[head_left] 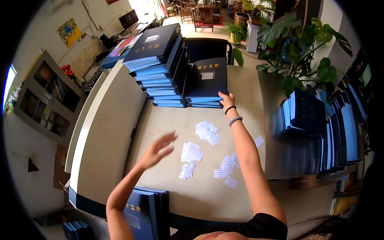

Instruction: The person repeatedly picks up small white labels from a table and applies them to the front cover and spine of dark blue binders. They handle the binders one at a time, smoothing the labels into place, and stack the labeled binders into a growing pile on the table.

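My right hand (227,99) reaches far across the desk and grips the near right corner of a dark blue file binder (207,80). That binder lies on top of a low stack, with gold lettering and a small white label on its cover. Left of it rises a taller stack of similar binders (163,72) with light blue page edges. My left hand (158,151) hovers over the desk, fingers apart, slightly blurred and holding nothing. Close by it lie loose paper slips (192,152). More slips form a pile (207,132) farther off and another scatter (227,166) beside my right forearm.
Binders stand upright (144,212) at the desk's near left edge. More binders (308,112) sit on the right-hand surface, below a large leafy plant (296,44). A raised white partition (108,116) borders the desk (160,120) on the left. A dark chair (208,50) stands behind the stacks.
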`<move>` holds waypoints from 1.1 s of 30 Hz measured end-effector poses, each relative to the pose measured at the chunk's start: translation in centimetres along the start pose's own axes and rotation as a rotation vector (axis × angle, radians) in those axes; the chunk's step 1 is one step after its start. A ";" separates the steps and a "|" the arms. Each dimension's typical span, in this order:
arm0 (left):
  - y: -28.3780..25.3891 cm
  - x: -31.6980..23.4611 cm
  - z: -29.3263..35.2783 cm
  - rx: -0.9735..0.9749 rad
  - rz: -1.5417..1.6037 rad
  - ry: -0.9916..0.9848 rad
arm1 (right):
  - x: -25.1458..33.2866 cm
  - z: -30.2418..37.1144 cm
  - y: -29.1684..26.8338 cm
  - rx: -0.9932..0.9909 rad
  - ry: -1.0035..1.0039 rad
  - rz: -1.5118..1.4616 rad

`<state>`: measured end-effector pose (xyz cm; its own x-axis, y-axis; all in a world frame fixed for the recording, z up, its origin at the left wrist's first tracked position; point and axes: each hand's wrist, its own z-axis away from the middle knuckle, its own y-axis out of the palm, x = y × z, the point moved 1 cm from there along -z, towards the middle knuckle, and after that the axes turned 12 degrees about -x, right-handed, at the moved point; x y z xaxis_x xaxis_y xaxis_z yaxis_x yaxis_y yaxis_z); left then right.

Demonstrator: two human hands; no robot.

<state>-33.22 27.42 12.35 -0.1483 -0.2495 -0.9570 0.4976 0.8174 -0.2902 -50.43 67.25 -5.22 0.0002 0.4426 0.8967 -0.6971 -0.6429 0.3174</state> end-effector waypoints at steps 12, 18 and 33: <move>1.8 0.5 25.4 -0.373 -0.861 -0.064 | 1.1 -0.3 0.7 -0.103 -0.418 1.174; 7.1 1.4 31.4 -0.312 -1.110 -0.271 | -1.6 9.7 0.1 -0.251 -0.746 0.779; -4.5 -10.7 43.9 -0.831 -1.180 -0.569 | -7.0 53.7 -9.6 1.002 -0.012 0.469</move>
<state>3.67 3.60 24.00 0.3281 -0.9368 -0.1210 -0.2898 0.0221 -0.9568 -5.23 36.76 2.04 -0.1013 0.0200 0.9947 0.2659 -0.9629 0.0464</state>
